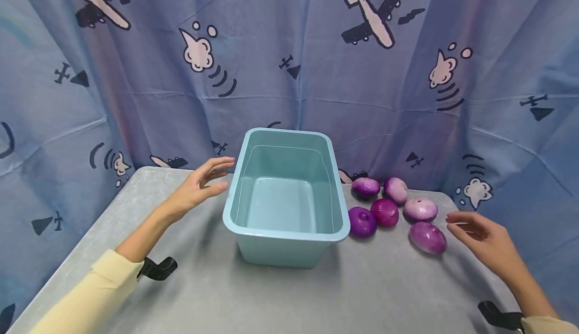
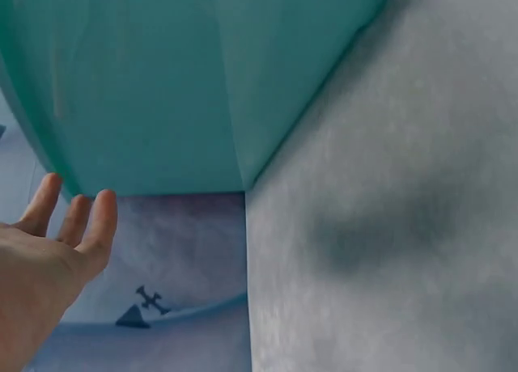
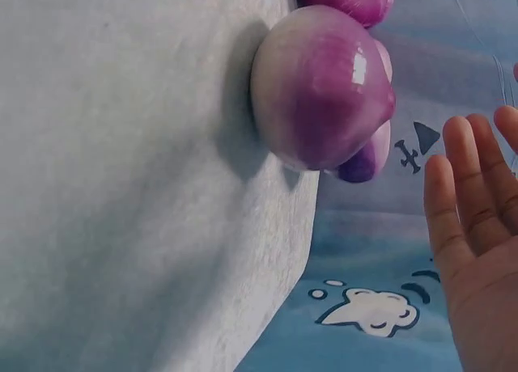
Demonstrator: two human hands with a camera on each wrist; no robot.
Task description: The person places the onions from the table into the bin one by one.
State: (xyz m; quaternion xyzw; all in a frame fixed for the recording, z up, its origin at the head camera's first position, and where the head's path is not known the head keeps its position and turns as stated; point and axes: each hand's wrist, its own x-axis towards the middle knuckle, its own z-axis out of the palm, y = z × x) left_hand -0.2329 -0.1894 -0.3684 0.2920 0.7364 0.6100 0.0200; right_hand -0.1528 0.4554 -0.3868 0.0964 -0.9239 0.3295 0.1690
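A light blue plastic tub (image 1: 286,246) stands in the middle of the table, and its inside floor shows bare. To its right lie several purple onions (image 1: 384,213) in a loose cluster. My left hand (image 1: 199,185) hovers beside the tub's left rim, fingers loosely extended and holding nothing; in the left wrist view its fingertips are near the tub wall (image 2: 146,89). My right hand (image 1: 484,243) is in the air just right of the nearest onion (image 1: 427,238), apart from it. The right wrist view shows that onion (image 3: 316,89) large, with the relaxed right fingers (image 3: 469,186) beside it.
A grey table (image 1: 203,294) carries the tub and onions. Behind it hangs a blue curtain (image 1: 253,72) printed with planes and clouds, close to the table's back edge. Each wrist wears a black strap mount (image 1: 158,268).
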